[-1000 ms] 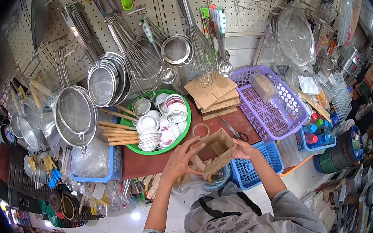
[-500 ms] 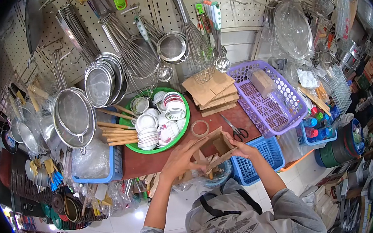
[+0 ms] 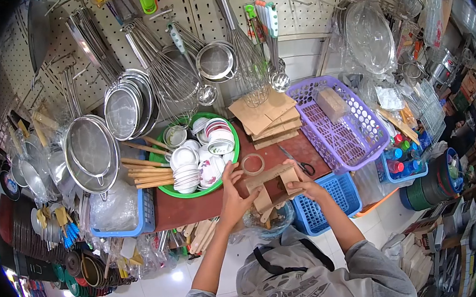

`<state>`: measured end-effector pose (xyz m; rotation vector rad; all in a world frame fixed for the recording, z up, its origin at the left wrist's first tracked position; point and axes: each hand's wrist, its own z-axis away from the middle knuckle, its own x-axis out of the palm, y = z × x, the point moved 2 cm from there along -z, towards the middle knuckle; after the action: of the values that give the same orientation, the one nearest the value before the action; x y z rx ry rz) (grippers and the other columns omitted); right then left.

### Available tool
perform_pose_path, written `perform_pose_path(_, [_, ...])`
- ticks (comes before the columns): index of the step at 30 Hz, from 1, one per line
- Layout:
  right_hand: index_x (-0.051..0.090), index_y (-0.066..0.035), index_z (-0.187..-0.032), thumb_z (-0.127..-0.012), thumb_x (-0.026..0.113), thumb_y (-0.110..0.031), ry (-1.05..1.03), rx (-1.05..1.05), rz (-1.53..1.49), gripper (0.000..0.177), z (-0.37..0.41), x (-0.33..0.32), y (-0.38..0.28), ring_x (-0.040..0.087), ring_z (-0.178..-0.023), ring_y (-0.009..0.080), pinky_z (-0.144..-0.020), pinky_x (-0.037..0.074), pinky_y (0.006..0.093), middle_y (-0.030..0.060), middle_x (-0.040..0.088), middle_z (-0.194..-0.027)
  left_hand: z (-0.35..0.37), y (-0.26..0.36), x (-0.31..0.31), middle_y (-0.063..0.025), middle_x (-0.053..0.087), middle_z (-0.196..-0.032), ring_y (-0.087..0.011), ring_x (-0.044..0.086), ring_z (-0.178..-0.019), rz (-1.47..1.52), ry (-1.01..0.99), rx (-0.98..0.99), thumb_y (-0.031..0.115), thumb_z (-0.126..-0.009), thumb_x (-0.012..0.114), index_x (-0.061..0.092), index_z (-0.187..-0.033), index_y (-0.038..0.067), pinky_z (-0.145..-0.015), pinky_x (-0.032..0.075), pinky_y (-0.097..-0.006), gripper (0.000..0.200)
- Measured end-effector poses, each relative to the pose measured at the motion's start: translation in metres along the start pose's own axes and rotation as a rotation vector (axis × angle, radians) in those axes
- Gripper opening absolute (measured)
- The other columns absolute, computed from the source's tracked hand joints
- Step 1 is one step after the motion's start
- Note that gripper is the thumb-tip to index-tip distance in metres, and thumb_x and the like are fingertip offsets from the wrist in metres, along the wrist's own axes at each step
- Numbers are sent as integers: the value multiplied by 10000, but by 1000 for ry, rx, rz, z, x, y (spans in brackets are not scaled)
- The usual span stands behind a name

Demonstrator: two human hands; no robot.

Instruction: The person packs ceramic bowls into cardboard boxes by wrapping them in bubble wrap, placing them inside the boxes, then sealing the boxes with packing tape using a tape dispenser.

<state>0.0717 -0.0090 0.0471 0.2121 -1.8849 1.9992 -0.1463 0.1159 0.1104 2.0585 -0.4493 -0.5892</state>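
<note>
A small brown cardboard box [image 3: 271,175] is held between my hands over the front edge of the red tabletop, its open side and flaps facing me. My right hand [image 3: 306,186] grips its right end, thumb on the flap. At the left end, my left hand [image 3: 235,199] has its thumb against the other flap, with the fingers raised along the outside. A roll of tape [image 3: 252,163] lies just behind the box. Black-handled scissors [image 3: 305,168] rest to the right of the tape. Behind them is a stack of flat folded cardboard [image 3: 265,114].
A green basin [image 3: 237,147] of small bowls and wooden-handled tools stands left. On the right are a purple basket [image 3: 330,150] holding a wrapped block [image 3: 332,104], and a blue basket [image 3: 341,193] lower down. Strainers [image 3: 91,154] and whisks [image 3: 247,62] hang from the pegboard.
The box has turned so its opening and flaps face me. My left hand has shifted from wrapping its side to thumb on the flap with fingers raised.
</note>
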Motion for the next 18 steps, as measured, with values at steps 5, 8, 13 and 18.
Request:
perform_pose_path(5, [283, -166, -1470, -786, 786, -195, 17, -165, 57, 850, 1, 3, -15, 374, -1349, 208, -1109, 307, 342, 70, 389, -1408, 13, -38, 21, -219, 460, -1407, -286, 513, -1276, 147, -79, -332, 117, -916, 699, 214, -1531, 38, -1054, 434, -396, 787])
perform_pose_path(8, [257, -166, -1516, -776, 796, -203, 29, -199, 104, 916, -1, 8, -26, 363, -1369, 216, -1122, 292, 347, 83, 373, -1448, 14, -52, 29, -187, 488, -1392, -269, 520, -1271, 212, -162, -513, 116, -936, 679, 199, -1549, 75, -1054, 431, -386, 780])
perform_pose_path(13, [219, -164, -1570, -739, 830, -207, 4, -203, 199, 1032, -9, -6, -34, 350, -1399, 233, -1139, 283, 362, 105, 361, -1495, 2, -37, 34, -153, 515, -1333, -240, 531, -1235, 480, -165, -587, 64, -910, 705, 149, -1557, 137, -1042, 430, -372, 856])
perform_pose_path(18, [230, -144, -1569, -721, 871, -231, -138, -219, 432, 1067, -20, -34, -32, 360, -1399, 215, -1148, 312, 377, 98, 368, -1514, 3, -67, 35, -128, 486, -1347, -206, 481, -1246, 582, -275, -473, -81, -724, 789, 197, -1521, 164, -1055, 398, -345, 1023])
